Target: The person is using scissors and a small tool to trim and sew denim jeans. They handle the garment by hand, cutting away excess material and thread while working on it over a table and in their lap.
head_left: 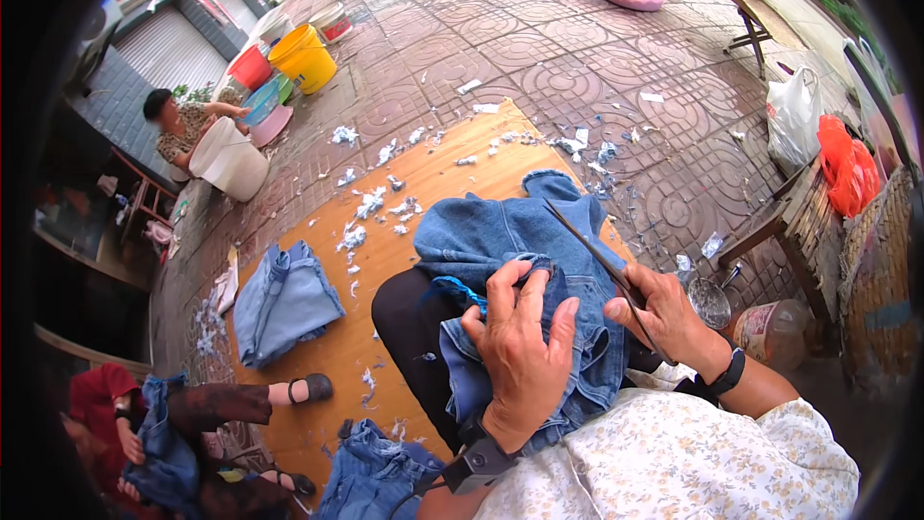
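Floral shirt (674,462) nearest, just behind both hands. Denim garment (500,226) on the lap, under the left hand (525,356): half-open, thumb spread, no grip evident. Right hand (664,313) closed round a slim pointed metal tool (587,246); bunched folds crowd it, so a slip could snag cloth or nick the left hand. Wooden board (356,351) beyond left hand; folded denim (284,303) to its left, fluffy scraps (371,202) ahead.

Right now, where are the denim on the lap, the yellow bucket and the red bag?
Denim on the lap (510,227): head view, its upper part.
Yellow bucket (306,65): head view, its side.
Red bag (849,181): head view, its bulging middle.
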`<state>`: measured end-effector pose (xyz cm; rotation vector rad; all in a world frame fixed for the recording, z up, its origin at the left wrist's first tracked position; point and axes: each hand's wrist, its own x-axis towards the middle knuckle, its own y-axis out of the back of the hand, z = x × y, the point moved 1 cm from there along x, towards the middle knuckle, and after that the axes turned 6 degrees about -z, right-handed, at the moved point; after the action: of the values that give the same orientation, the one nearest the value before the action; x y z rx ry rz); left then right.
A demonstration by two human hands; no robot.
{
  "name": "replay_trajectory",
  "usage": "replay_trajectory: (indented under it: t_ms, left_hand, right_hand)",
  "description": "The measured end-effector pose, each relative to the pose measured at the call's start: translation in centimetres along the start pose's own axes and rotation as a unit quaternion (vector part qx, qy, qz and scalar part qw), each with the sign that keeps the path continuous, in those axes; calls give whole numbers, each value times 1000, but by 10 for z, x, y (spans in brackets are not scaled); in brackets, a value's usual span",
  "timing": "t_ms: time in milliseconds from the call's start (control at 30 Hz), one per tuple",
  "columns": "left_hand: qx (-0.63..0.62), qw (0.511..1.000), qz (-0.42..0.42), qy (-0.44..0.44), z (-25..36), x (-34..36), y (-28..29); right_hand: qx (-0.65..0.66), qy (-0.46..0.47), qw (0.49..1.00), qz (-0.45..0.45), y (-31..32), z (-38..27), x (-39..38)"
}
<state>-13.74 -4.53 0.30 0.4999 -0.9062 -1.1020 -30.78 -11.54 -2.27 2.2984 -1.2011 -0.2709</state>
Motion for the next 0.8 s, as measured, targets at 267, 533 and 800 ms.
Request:
replay_trajectory:
  t_ms: [267,533,800]
  left_hand:
    - [-193,974,115,34,-27,-9,17]
    - [-405,902,127,78,-45,-24,34]
    - [-538,830,101,106,-52,-24,41]
  right_hand:
    - [25,31,994,-104,3,-5,7]
    - [-10,62,987,-146,11,-17,24]
    - [-182,244,943,-134,4,-41,54]
